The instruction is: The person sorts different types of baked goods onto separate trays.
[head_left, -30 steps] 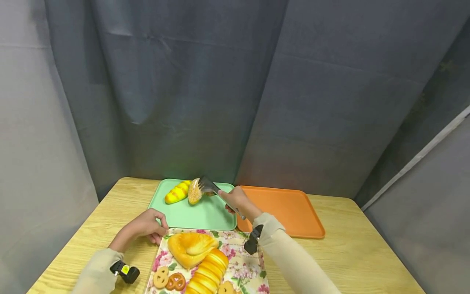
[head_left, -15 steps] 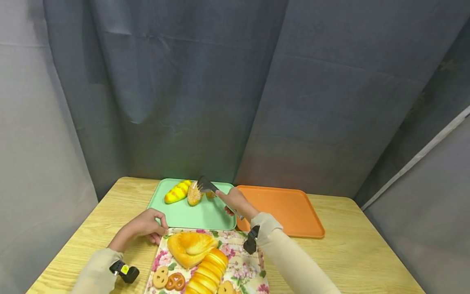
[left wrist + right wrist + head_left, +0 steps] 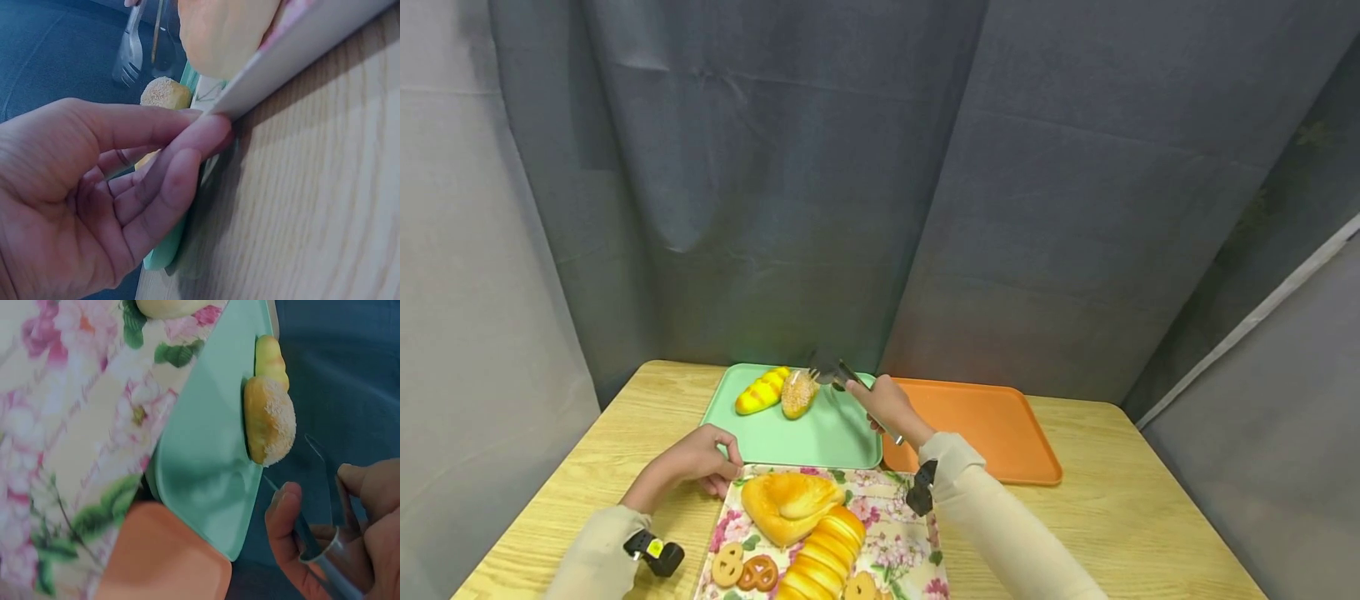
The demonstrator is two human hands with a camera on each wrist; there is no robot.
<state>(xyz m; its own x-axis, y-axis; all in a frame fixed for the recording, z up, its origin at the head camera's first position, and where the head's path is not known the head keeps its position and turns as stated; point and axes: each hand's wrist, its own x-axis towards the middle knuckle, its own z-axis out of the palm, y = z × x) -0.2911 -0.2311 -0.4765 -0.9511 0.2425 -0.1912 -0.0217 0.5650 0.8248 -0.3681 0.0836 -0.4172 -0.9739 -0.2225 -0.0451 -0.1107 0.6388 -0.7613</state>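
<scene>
In the head view my right hand point(image 3: 891, 408) holds metal tongs point(image 3: 850, 372) over the far part of the green tray point(image 3: 820, 442). The arms of the tongs point(image 3: 334, 559) stand spread in the right wrist view, with nothing between them. Beside their tips, apart from them, a bun with white sprinkles point(image 3: 272, 422) lies on the green tray. A yellow loaf point(image 3: 763, 392) lies left of that bun. My left hand point(image 3: 703, 458) is at the far left corner of a floral tray point(image 3: 895, 533). Its thumb and finger pinch the rim point(image 3: 250, 84) in the left wrist view.
On the floral tray are a folded bread point(image 3: 790, 508), a ridged loaf point(image 3: 823, 558), a round cookie point(image 3: 727, 565) and a pretzel cookie point(image 3: 759, 573). An orange tray point(image 3: 985, 433) sits right of the green one. A grey curtain point(image 3: 820, 208) hangs behind the table.
The tongs have come off the sprinkled bun and spread apart, shifting slightly up and right with my right hand. The bun stays beside the yellow loaf. My left hand has not moved.
</scene>
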